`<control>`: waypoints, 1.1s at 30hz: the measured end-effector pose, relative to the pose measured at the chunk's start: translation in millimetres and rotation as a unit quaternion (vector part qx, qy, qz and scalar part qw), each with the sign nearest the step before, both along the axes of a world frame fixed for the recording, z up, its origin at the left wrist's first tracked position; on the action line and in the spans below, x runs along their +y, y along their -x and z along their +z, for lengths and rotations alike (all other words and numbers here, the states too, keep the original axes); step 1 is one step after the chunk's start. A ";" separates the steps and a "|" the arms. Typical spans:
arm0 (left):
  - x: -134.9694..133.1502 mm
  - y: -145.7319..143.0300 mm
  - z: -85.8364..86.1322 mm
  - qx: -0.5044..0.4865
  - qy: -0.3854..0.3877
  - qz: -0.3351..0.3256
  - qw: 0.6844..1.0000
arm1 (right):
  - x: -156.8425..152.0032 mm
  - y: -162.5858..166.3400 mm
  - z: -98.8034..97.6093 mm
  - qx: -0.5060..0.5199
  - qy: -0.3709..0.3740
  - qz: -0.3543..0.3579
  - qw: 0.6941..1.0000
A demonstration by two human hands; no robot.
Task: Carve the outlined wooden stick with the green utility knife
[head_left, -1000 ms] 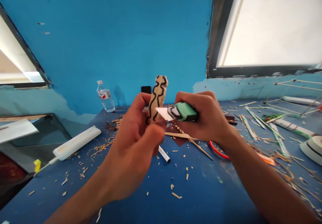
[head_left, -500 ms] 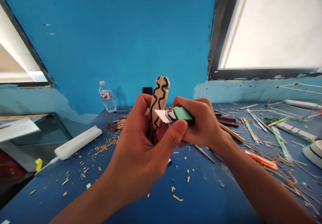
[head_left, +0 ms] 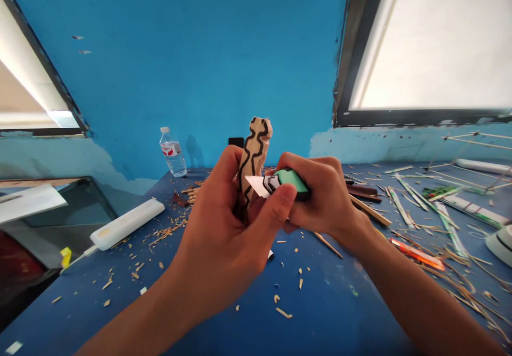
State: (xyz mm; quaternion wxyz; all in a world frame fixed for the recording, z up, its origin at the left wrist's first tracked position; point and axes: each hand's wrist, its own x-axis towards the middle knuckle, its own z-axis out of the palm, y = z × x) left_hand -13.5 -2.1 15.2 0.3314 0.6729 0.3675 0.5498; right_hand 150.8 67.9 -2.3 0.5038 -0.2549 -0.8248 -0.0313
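Note:
My left hand is wrapped round the lower part of a pale wooden piece with wavy black lines drawn on it, held upright above the blue table. My right hand grips a green utility knife. Its white blade points left and rests against the wood's right edge. My left thumb presses up against the knife just behind the blade.
Wood shavings litter the table. A water bottle stands at the back by the blue wall. A white bar-shaped object lies at left. Thin sticks and strips and a red-orange tool lie at right.
My right hand brought the knife left and lower against the wood, and my left thumb came up behind the blade. A marker on the table is now almost hidden behind my left hand.

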 end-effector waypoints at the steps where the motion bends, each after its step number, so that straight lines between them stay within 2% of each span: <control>1: -0.1 0.6 0.1 -0.002 0.000 0.002 1.000 | -0.1 0.2 -0.3 0.000 -0.004 -0.004 1.000; 9: -0.1 1.5 -0.5 -0.026 -0.006 0.014 1.000 | 0.8 1.1 -1.5 0.011 -0.040 -0.026 0.999; 16: -1.3 1.0 -1.1 0.013 -0.025 0.021 0.999 | 0.6 -0.7 -0.9 -0.005 -0.037 -0.019 0.999; 24: -1.8 5.9 2.3 0.106 -0.069 0.015 0.992 | -5.8 -4.0 3.0 -0.032 0.025 -0.014 0.999; 33: 3.5 4.6 -6.8 0.006 0.026 -0.006 1.000 | -15.9 3.8 8.4 -0.049 0.118 -0.107 0.986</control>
